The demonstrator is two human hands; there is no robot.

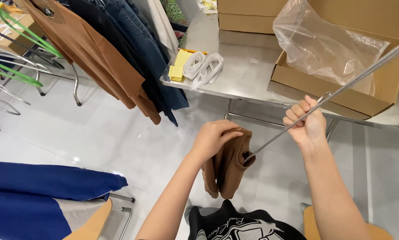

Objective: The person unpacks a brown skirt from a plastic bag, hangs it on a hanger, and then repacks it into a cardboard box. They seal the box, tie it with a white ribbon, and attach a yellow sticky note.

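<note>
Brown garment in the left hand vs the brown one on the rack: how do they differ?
The brown garment in hand is bunched small, gripped at its top by the left hand, with the metal rod from the right hand poking into it. The brown garment on the rack hangs spread long among the jeans. Both share a similar brown.

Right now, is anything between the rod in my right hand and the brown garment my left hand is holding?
Nothing visible. The right hand grips the metal rod, whose tip already reaches the brown garment that the left hand holds above the floor.
</note>
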